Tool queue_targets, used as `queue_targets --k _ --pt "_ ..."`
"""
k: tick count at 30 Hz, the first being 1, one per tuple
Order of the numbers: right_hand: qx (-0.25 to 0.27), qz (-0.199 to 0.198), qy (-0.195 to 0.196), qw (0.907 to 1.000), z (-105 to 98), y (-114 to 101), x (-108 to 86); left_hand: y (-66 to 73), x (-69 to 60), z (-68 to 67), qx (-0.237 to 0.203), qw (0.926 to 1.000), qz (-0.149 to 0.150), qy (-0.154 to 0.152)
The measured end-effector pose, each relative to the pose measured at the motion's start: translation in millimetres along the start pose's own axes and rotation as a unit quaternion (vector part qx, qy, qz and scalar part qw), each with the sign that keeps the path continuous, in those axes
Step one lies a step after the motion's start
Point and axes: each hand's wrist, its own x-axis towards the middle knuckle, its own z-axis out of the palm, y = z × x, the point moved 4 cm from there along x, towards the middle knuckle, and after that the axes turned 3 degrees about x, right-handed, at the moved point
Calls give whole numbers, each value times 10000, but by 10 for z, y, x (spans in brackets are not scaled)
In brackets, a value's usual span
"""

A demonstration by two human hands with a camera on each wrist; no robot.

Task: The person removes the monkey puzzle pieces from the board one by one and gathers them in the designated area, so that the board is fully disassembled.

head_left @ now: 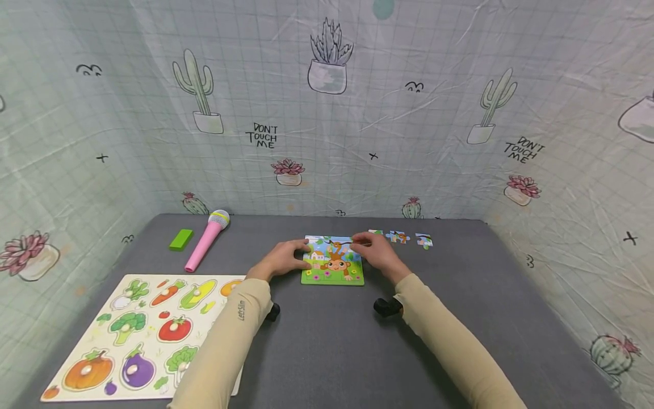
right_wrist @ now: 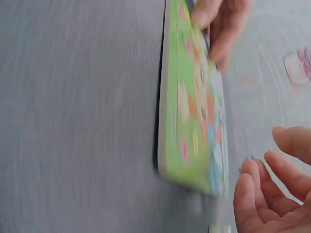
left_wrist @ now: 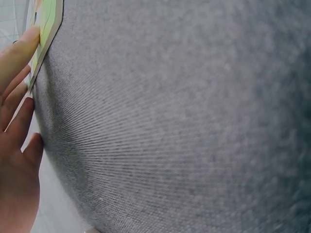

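Note:
A small picture puzzle (head_left: 332,278) with a monkey on a green and blue ground lies on the dark table. At its left side, my left hand (head_left: 283,258) touches the edge, thumb and fingers spread apart. The left wrist view shows that thumb (left_wrist: 29,39) on the puzzle's border and the other fingers fairly straight. Over the puzzle's upper right corner, my right hand (head_left: 380,255) is bent loosely. In the blurred right wrist view, no piece shows between the fingers of that hand (right_wrist: 277,194), and the puzzle (right_wrist: 187,121) is beside it.
Several loose jigsaw pieces (head_left: 397,237) lie beyond the right hand. To the left are a pink toy microphone (head_left: 204,244) and a green block (head_left: 181,240). A vegetable knob board (head_left: 148,301) lies partly under the left sleeve. Printed cloth (head_left: 332,142) walls in the table.

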Motion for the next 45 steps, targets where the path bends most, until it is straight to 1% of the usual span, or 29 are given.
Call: queue_targets --k 3,5,9,11,14,22,24,26,30,32,39,45 --pt "78 -80 -142 9998 170 -61 31 1 -3 0 25 10000 -4 35" --pt "50 -55 -180 9998 260 -66 57 0 -2 1 32 10000 -24 46" --pt "32 92 -135 9999 353 -41 90 9 5 3 89 9999 -12 45" --pt "77 143 -131 9998 363 -33 95 16 4 3 101 9999 -13 38" --pt "92 165 -233 9996 367 -24 104 16 -1 4 108 9999 -1 56" --pt "-146 175 -454 9987 381 -10 100 4 -2 21 2 10000 -52 78" --pt "-371 47 -491 9981 392 -31 103 -3 3 21 13 10000 -25 70" --pt "-640 -168 -540 9963 412 -52 110 -6 2 18 -17 10000 -45 49" --pt "-1197 -592 -558 9895 458 -86 115 -3 -5 11 -22 9999 -97 24" --pt "-1340 -664 -545 9873 475 -91 116 -1 -10 8 19 9999 -99 31" --pt "-1530 -517 -535 9854 500 -84 138 -7 -17 13 48 9999 -118 19" --pt "-1501 -293 -583 9865 497 -75 146 -2 -17 13 50 9999 -91 26"
